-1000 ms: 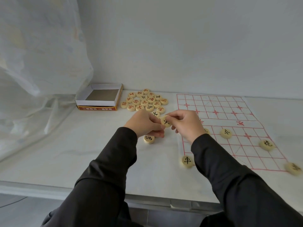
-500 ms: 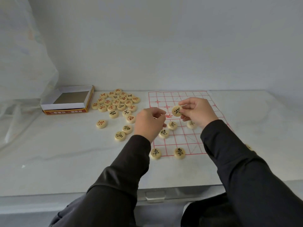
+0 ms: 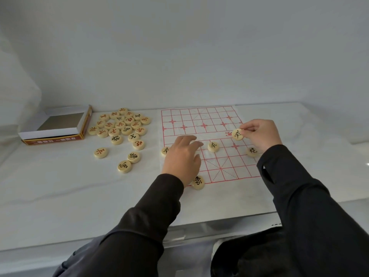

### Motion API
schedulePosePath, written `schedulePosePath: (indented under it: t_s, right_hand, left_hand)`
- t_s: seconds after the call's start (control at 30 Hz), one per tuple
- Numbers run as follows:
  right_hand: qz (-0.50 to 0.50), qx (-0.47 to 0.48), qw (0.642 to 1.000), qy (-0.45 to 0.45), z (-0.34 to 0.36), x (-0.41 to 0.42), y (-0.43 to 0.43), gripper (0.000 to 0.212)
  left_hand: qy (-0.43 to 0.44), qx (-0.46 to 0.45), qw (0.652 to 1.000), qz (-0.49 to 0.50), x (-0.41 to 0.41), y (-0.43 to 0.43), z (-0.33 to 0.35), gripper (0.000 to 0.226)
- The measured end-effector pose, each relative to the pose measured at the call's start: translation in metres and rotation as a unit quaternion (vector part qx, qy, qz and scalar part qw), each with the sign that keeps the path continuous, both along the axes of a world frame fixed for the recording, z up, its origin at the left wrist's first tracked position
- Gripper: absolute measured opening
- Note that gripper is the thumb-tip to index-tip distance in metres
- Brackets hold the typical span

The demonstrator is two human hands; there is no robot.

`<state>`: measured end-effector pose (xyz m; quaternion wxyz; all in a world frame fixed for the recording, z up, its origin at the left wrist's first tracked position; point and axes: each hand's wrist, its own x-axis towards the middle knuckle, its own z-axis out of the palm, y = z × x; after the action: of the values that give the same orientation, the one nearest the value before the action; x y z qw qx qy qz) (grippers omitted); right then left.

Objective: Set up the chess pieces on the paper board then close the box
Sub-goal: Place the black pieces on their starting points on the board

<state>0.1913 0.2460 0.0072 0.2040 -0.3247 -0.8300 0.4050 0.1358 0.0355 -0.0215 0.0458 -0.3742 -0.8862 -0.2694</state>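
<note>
The box [image 3: 48,133] sits left of the loose pieces [image 3: 126,129], which lie left of the paper board [image 3: 199,118] on the table [image 3: 60,176].

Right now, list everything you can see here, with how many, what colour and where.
table: one, white.
box: one, white with red-yellow side, open, table's far left.
paper board: one, white, red grid, right of centre.
piled pieces: about twenty, cream, red or black characters, between box and paper board.
loose pieces: three, cream, nearer than the pile.
board pieces: four visible, cream, black characters, near half.
left hand: open, over board's near left.
right hand: pinches held piece, one, cream, black character, above board's right side.
</note>
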Motion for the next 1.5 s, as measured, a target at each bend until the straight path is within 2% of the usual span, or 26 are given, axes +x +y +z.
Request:
schedulePosePath:
  t_s: [0.13,0.33,0.63,0.93,1.27,1.5]
  right_hand:
    - [-0.012,0.013,0.999,-0.037,-0.007,0.001,0.005,0.017]
    - [0.015,0.021,0.995,-0.093,-0.010,-0.007,0.000,0.018]
    - [0.007,0.116,0.980,-0.164,-0.018,-0.011,-0.002,0.023]
    - [0.094,0.165,0.953,-0.237,-0.015,-0.010,-0.004,0.033]
    - [0.086,0.196,0.947,-0.239,-0.018,-0.010,-0.007,0.035]
    - [0.116,0.282,0.930,-0.205,-0.009,-0.022,-0.043,0.037]
  left_hand:
    - [0.000,-0.043,0.999,-0.009,-0.002,0.001,-0.003,0.039]
    - [0.010,-0.051,0.999,-0.007,-0.004,0.002,-0.002,0.039]
    - [0.006,-0.052,0.999,0.000,-0.007,0.000,0.000,0.038]
    - [0.005,-0.056,0.998,0.004,-0.008,0.000,-0.002,0.038]
    - [-0.001,-0.070,0.998,0.010,-0.008,-0.001,-0.001,0.038]
    - [-0.003,-0.080,0.995,0.055,-0.015,-0.009,0.006,0.039]
